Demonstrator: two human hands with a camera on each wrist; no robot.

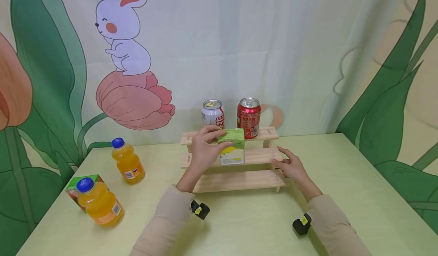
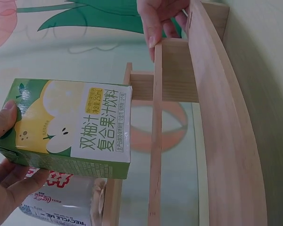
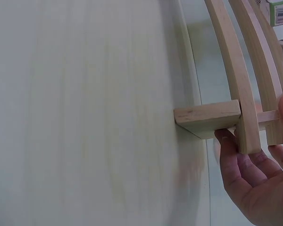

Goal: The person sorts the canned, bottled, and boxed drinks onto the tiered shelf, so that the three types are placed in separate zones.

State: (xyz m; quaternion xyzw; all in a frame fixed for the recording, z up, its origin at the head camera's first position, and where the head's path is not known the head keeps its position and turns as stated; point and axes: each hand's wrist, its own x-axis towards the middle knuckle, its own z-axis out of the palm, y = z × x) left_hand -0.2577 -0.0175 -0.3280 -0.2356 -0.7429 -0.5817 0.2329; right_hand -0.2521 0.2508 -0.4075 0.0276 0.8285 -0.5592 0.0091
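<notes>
A green and yellow juice box (image 1: 233,149) is pinched by the thumb and fingers of my left hand (image 1: 206,146). In the left wrist view the box (image 2: 68,125) is held away from the middle shelf's edge, its printed front showing. My right hand (image 1: 291,166) grips the right end of the three-tier wooden rack (image 1: 236,180), thumb on the middle shelf. The right wrist view shows the fingers of that hand (image 3: 259,188) curled round the rack's end, near a leg. On the top tier stand a white can (image 1: 213,115) and a red can (image 1: 249,118).
On the table's left are two orange juice bottles with blue caps, a rear bottle (image 1: 129,163) and a front bottle (image 1: 100,204). A green and red carton (image 1: 76,185) sits partly hidden behind the front one. A printed curtain (image 1: 301,58) hangs behind the table.
</notes>
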